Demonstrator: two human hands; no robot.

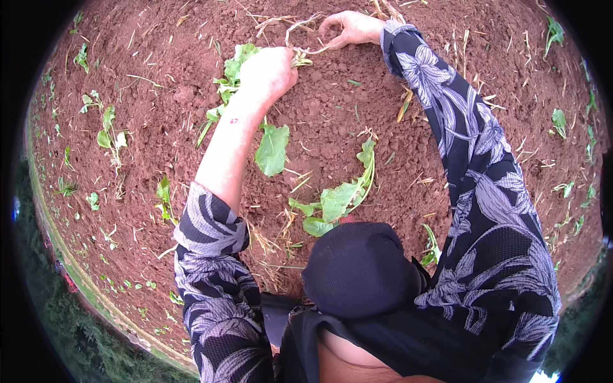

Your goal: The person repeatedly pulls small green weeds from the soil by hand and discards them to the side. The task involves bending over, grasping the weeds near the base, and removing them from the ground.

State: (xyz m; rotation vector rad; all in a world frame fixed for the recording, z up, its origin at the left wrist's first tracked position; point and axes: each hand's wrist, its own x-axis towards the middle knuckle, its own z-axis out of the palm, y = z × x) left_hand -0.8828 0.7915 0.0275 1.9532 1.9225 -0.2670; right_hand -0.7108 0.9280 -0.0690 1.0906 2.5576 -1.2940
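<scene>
My left hand (268, 72) is closed around a bunch of green leafy seedlings (233, 69). Leaves stick out to its left and the cut-looking stem ends show on its right. A thin pale stalk or root (289, 36) loops up from beside that fist and runs across to my right hand (352, 29). The thumb and forefinger of my right hand are curved, with the stalk's end at the thumb; whether they pinch it is unclear. Below the fist a broad leaf (272, 149) rests on the reddish soil (325, 115). A wilted leafy seedling (342, 197) lies nearer my knee.
Small green plants (109, 134) stand or lie in the soil at the left, with more (558, 122) at the right. Dry straw (263, 242) is scattered about. My dark-clad knee (359, 270) is bent low in front. A grassy strip (96, 297) edges the field at lower left.
</scene>
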